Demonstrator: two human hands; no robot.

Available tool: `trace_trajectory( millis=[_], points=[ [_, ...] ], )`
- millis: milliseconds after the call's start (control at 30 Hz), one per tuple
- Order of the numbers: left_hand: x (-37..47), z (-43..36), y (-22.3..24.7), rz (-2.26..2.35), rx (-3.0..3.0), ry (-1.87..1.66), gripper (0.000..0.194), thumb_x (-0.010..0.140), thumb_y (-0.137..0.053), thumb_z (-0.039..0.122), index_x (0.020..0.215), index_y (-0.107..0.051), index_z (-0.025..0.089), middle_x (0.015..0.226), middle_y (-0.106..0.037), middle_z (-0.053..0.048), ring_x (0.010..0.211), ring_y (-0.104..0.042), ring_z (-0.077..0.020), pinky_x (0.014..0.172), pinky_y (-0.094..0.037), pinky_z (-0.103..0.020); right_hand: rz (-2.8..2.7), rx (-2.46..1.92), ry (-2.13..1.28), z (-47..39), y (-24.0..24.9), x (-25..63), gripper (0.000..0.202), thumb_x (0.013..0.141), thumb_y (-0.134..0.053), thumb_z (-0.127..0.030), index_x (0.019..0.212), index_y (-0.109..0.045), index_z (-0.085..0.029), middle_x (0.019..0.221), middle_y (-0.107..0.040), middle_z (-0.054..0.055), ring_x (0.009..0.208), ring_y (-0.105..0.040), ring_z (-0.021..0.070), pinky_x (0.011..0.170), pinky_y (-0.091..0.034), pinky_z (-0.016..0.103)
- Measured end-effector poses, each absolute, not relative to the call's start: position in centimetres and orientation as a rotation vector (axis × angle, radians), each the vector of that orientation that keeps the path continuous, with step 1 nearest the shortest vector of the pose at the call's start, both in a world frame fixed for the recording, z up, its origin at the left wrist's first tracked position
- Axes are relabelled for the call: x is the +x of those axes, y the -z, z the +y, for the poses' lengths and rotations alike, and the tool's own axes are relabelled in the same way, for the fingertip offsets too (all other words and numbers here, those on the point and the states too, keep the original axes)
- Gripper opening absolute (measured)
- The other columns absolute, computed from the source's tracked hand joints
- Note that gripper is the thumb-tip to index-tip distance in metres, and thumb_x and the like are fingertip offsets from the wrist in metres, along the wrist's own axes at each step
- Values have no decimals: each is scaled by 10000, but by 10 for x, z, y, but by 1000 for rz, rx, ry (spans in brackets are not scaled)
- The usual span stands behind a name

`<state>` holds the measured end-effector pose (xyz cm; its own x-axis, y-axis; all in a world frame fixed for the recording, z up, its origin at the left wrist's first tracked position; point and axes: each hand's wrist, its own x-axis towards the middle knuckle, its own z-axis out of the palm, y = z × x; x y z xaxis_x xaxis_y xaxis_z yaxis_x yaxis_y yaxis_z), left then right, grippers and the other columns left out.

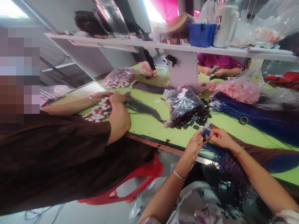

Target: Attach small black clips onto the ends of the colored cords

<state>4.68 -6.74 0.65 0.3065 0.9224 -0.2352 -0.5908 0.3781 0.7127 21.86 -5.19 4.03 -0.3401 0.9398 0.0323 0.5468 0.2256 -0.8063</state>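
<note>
My left hand (pixel 194 145) pinches a small black plastic piece (pixel 204 137) near the green table's (pixel 149 124) front edge. My right hand (pixel 219 137) grips the end of a blue cord (pixel 206 132) right beside that piece; fingertips of both hands nearly touch. A thick bundle of blue cords (pixel 252 116) and a brown bundle (pixel 263 152) run to the right and drape over my lap. Just beyond my hands lies a heap of black pieces (pixel 193 118) spilling from a clear plastic bag (pixel 182 102).
A person in a brown top (pixel 58 155) sits at my left on a red stool (pixel 137 183), hands on red-white parts (pixel 98 112). Another person in pink (pixel 217 63) works across. Bags of pink parts (pixel 238 90), a tape ring (pixel 244 120), a white shelf (pixel 177 48) with blue bin.
</note>
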Motion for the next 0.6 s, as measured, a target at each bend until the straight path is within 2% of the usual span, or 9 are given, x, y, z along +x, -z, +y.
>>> trace_trajectory(
  millis=[367,600],
  points=[
    [45,-68,-9,690,581,-1068,444,681,-713,186,1109,-593,193,936,-618,-49,860,-573,-146,818,-436,-295,-2076,-1392,-752,-58,-45,208,109,719,-543,-201,621,-560,-156,565,-536,-29,503,-406,77,499,-276,196],
    [46,-70,-13,713,573,-1084,438,669,-724,164,1091,-609,190,895,-603,-33,827,-566,-130,807,-444,-284,-2138,-1338,-582,-63,-49,206,66,725,-546,-182,662,-561,-171,641,-573,3,571,-458,106,558,-323,213]
  ],
)
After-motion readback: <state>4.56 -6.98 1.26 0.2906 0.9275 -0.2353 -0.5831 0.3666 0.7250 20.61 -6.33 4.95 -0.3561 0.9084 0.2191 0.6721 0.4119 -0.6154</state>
